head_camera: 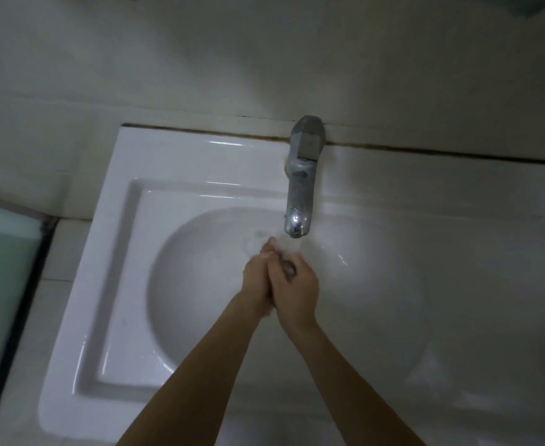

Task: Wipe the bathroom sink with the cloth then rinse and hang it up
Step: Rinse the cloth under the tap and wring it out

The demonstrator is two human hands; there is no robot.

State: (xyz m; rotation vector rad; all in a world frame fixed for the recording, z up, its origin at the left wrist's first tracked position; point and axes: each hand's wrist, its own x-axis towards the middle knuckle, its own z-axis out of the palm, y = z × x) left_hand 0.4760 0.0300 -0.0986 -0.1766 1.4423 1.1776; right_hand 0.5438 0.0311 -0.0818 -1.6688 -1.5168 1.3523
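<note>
The person is standing over the sink (113, 252) and is holding both hands together above the basin, directly below the spout of the tap (300, 188). The right hand (296, 284) is curling its fingers inward, seemingly round the cloth (286, 250), of which only a pale, blurred patch is showing just past the fingertips. The left hand (258, 278) is pressing against the right, palm to palm; the blur is making it impossible to tell whether its fingers are gripping or only pressing flat. Water appears to be running, since the basin under the spout is looking rippled and smeared, though this is not sharp enough to be certain. Judging by this, the wiping is behind and the rinsing step is in hand, with the cloth being squeezed or rubbed under the stream. The next move is likely calling for a firm wring over the basin so the cloth is not dripping, then one hand letting go to shut off the tap by the lever at its top. No hook or rail is showing here, so finding the hanging place is going to mean looking up and away from the sink.
</note>
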